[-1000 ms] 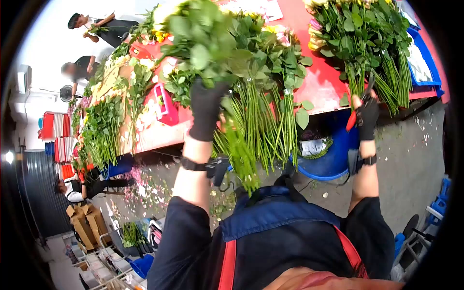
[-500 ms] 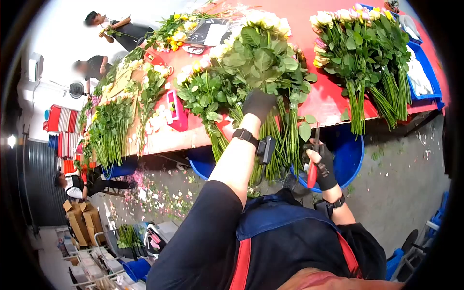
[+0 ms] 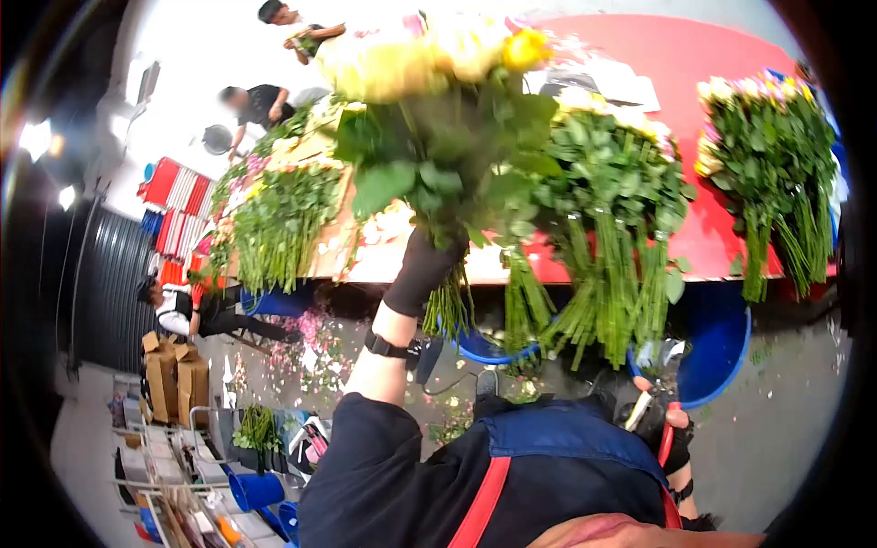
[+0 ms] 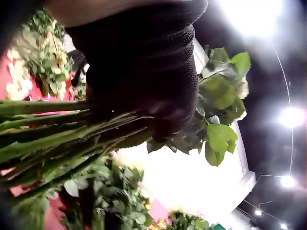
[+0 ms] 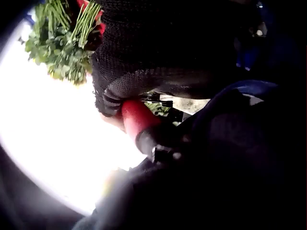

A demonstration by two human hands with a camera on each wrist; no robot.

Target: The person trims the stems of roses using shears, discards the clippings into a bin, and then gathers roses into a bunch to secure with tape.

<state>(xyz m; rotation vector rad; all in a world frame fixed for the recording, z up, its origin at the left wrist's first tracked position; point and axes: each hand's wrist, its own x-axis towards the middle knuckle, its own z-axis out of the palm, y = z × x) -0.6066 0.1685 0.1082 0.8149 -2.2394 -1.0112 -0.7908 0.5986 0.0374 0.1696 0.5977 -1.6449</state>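
My left hand [image 3: 427,269], in a black glove, grips a bunch of cream and yellow roses [image 3: 448,68] raised over the table's near edge. In the left wrist view the gloved fingers wrap round the green stems [image 4: 45,134], with leaves past the far side of the fist. Low by my right hip, my right hand [image 3: 674,440] holds red-handled pruning shears [image 3: 666,446]. The right wrist view shows a red handle [image 5: 136,117] beneath the gloved fingers; the blades are mostly hidden. Right of the raised bunch, a thick rose bunch [image 3: 607,192] lies with its stems over the edge.
More rose bunches [image 3: 767,164] lie at the right of the red table [image 3: 703,201], others [image 3: 279,228] at the left. Blue tubs [image 3: 722,356] stand below the edge. Petals litter the floor [image 3: 320,361]. Several people [image 3: 260,105] work around the far left, near cardboard boxes [image 3: 174,379].
My left hand went down to the bunches on the table, then came up leftward with roses. My right hand moved down and back toward my hip with the pruning shears. The head view shifted left.
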